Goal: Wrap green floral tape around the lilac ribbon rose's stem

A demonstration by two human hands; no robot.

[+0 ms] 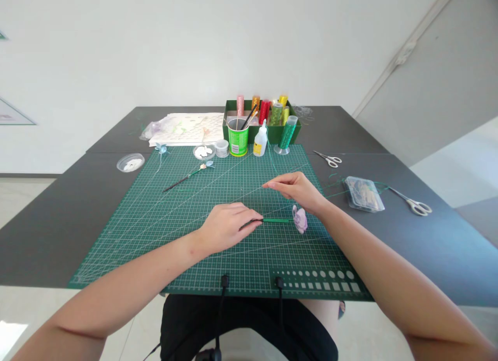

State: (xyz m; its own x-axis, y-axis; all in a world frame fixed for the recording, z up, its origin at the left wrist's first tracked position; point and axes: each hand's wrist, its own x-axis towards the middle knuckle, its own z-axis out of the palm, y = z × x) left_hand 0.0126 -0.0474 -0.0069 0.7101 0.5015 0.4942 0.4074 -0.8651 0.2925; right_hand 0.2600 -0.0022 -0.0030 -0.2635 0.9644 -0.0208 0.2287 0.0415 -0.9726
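My left hand (233,223) lies low over the green cutting mat (148,236), its thumb and fingers closed around a flower stem. The stem (276,220) is wrapped in green and points right, ending in a pale lilac flower (300,219). Part of the stem is hidden under my palm. Above and to the right, my right hand (291,187) is pinched, fingertips pointing left. A fine green thread (271,153) runs from the green thread spool (288,133) down to this hand. Whatever sits between the fingertips is too small to make out.
A green box (295,134) of thread spools stands at the back, behind a green can (238,140) and a glue bottle (260,140). To the left lies another flower stem (182,180). Scissors (329,158), a clear box (364,194) and more scissors (418,206) are at right.
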